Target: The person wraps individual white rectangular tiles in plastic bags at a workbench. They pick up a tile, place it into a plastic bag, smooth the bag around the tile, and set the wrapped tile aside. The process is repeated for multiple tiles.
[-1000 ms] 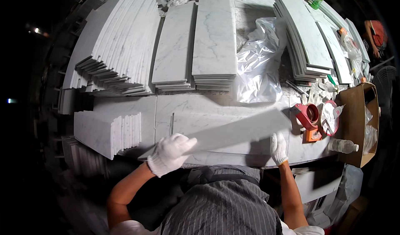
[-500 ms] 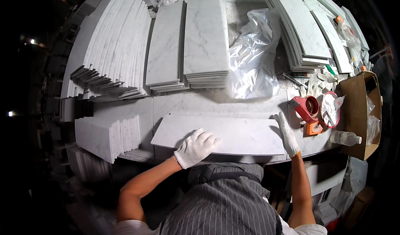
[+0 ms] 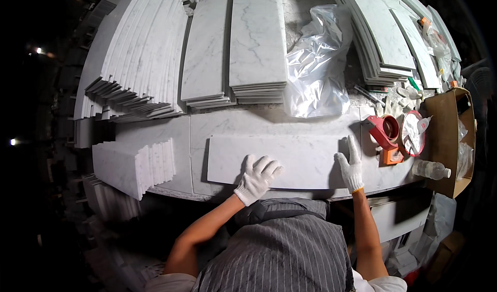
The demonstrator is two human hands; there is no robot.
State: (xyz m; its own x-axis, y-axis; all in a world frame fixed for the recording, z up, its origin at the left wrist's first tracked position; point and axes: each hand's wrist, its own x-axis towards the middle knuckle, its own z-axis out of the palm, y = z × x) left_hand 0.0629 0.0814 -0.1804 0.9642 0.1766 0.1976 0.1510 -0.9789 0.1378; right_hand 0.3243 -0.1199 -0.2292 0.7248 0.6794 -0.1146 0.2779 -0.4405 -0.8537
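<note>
Since half a second ago slab (image 3: 290,160) settled flat on table (image 3: 155,137), long axis left-right at frame centre; left hand (image 3: 257,178) spread flat on its lower edge, right hand (image 3: 351,167) open at right end.

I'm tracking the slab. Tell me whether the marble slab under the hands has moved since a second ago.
Yes. The marble slab was tilted up on edge; now it lies flat, its right end close to the red tape dispenser.

Open brown cardboard box (image 3: 449,137) at the worktop's 3 o'clock edge, clear bags inside. Crumpled clear plastic bag (image 3: 317,64) at 12–1 o'clock, between the marble stacks. Small clear plastic bottle (image 3: 430,169) lying at 4 o'clock, just beside the box. No signs or screens.
</note>
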